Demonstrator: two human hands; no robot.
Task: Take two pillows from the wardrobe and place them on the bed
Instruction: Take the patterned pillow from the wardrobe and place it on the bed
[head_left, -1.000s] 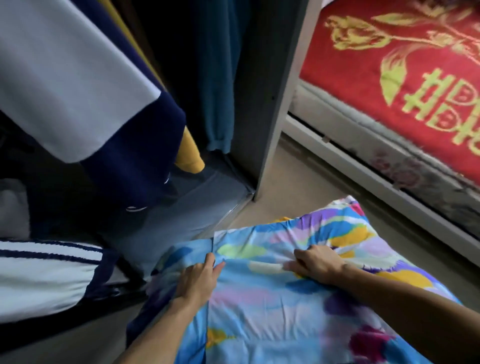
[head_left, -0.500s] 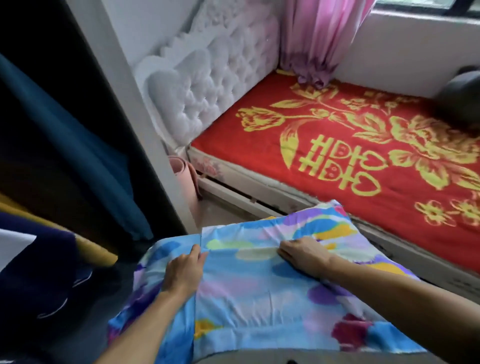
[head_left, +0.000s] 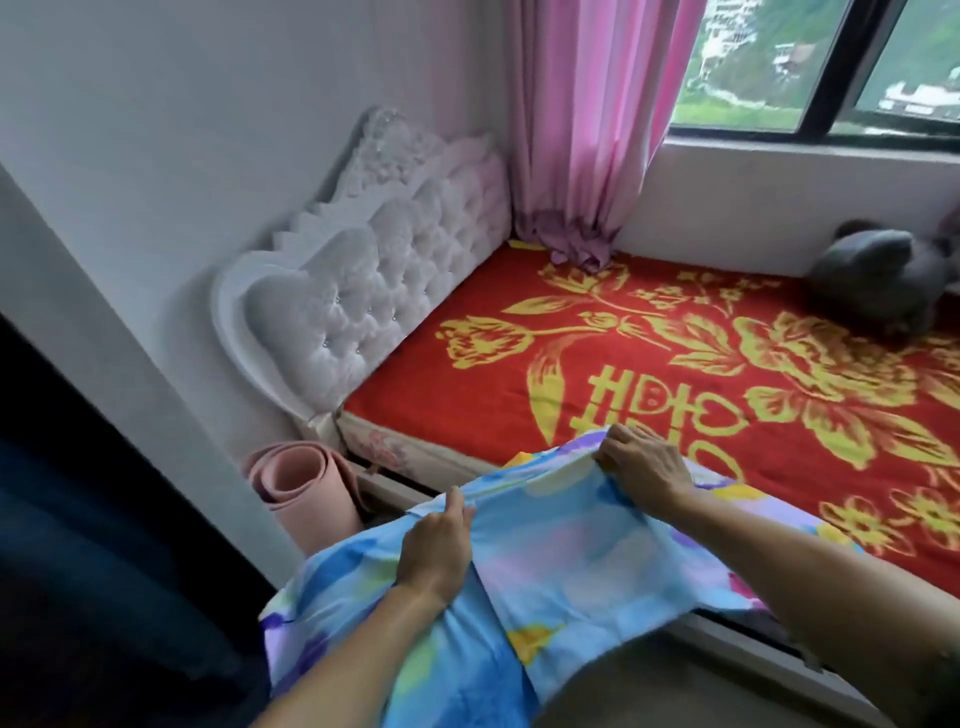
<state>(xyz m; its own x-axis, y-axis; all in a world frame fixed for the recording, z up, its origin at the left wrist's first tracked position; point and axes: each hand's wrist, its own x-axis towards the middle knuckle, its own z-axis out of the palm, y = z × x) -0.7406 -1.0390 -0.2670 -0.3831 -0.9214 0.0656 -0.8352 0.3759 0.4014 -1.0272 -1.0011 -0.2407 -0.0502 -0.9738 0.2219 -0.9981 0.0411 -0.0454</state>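
I hold a pillow (head_left: 561, 551) in a blue floral cover in front of me, its far end over the near edge of the bed (head_left: 675, 374). My left hand (head_left: 434, 551) grips its far edge on the left. My right hand (head_left: 641, 462) grips the same edge on the right, above the red and gold bedspread. A second piece of the same blue fabric (head_left: 363, 639) hangs under my left arm; I cannot tell whether it is another pillow. The dark wardrobe (head_left: 104, 571) fills the lower left.
A white tufted headboard (head_left: 363, 291) stands at the bed's left end. A rolled pink mat (head_left: 306, 493) leans between wardrobe and bed. A pink curtain (head_left: 587, 130) hangs at the back corner below a window. A grey plush toy (head_left: 883, 275) lies on the far right of the bed.
My view has swung from the wardrobe's hanging clothes to the bed. Both hands have carried the pillow up and forward, so its far end now reaches over the bed's edge.
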